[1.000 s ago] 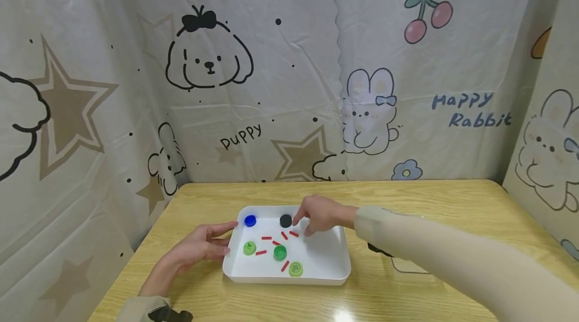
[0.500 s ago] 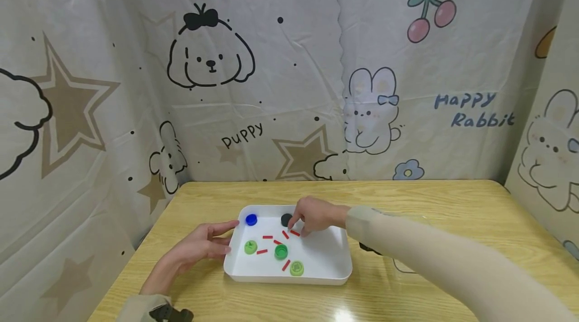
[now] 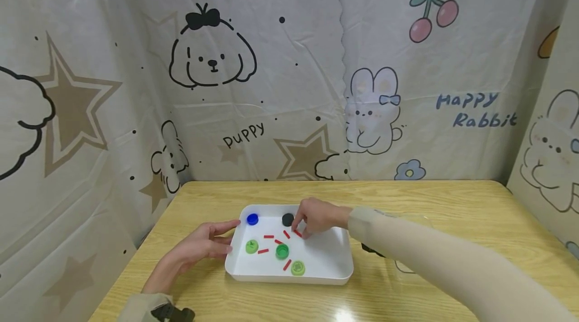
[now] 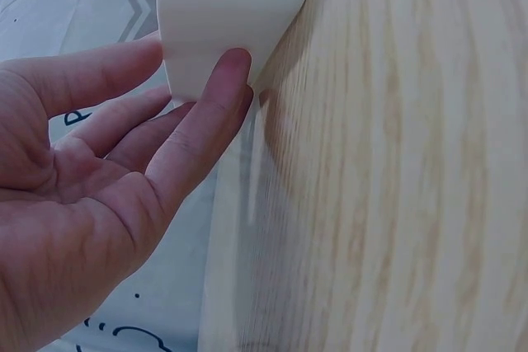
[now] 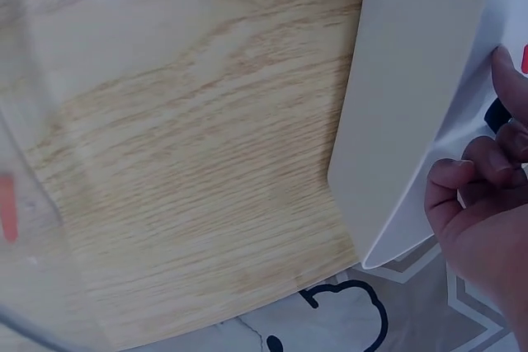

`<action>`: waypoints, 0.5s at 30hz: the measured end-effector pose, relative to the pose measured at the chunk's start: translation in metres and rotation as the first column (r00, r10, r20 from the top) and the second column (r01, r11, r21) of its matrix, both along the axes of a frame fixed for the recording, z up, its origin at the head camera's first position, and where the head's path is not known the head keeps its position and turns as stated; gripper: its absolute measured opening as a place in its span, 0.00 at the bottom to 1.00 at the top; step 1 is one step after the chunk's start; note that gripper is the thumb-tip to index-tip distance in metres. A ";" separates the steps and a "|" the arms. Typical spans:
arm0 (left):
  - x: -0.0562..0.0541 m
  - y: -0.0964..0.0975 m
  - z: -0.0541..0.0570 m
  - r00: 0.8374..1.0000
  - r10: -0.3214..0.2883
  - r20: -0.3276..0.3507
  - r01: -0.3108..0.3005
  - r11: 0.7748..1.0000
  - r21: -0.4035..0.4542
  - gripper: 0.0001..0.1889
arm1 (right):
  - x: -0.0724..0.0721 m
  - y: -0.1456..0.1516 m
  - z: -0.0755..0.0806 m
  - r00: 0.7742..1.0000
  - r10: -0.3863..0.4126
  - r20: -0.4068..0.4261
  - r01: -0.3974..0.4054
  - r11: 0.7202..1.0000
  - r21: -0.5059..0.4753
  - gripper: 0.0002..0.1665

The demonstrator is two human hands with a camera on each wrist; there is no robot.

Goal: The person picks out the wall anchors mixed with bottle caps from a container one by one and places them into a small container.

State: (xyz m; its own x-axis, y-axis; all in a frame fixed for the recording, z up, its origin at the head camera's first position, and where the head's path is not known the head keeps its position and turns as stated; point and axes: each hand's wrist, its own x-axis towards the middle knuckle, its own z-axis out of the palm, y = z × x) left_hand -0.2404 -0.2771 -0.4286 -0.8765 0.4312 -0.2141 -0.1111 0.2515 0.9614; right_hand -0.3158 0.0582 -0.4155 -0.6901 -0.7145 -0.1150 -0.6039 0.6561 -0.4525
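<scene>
A white tray (image 3: 321, 272) sits on the table, holding several small red sticks (image 3: 269, 236) and bottle caps. My left hand (image 3: 199, 246) rests at its left side, fingertips and thumb against the outer wall (image 4: 231, 6). Inside the tray, my right hand (image 3: 316, 215) pinches one red stick (image 3: 297, 233) between index finger and thumb, low over the bottom. Just left of those fingers lies a black cap (image 3: 287, 219). In the right wrist view the right hand (image 5: 487, 195) reaches over the tray wall, and the pinched stick is mostly out of frame.
In the tray also lie a blue cap (image 3: 252, 219), a dark green cap (image 3: 282, 251) and two light green caps (image 3: 252, 246). A clear container (image 3: 407, 267) stands right of the tray, partly behind the right forearm. A printed cloth (image 3: 253, 111) hangs behind the table (image 3: 452, 201).
The right index finger and thumb have come in from the right and closed on a red stick, which has shifted and turned slightly. The left hand stays at the tray.
</scene>
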 end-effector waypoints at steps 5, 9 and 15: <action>0.000 0.000 0.001 1.000 0.004 -0.006 -0.004 1.000 -0.006 0.40 | 0.000 0.002 -0.001 1.000 -0.002 0.022 0.003 1.000 -0.027 0.17; 0.000 0.001 0.001 1.000 0.002 -0.013 -0.002 1.000 -0.009 0.40 | -0.001 0.003 0.001 1.000 -0.004 0.030 0.005 1.000 -0.019 0.18; -0.001 0.000 0.001 1.000 -0.011 -0.011 0.011 1.000 0.004 0.40 | -0.001 0.005 0.006 0.999 -0.035 0.021 0.035 0.999 0.036 0.21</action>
State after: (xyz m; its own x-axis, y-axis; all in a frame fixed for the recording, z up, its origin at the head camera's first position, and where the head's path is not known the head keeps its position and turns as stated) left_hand -0.2410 -0.2769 -0.4278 -0.8739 0.4417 -0.2029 -0.0979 0.2489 0.9636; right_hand -0.3169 0.0636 -0.4097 -0.7116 -0.6852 -0.1551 -0.5705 0.6925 -0.4415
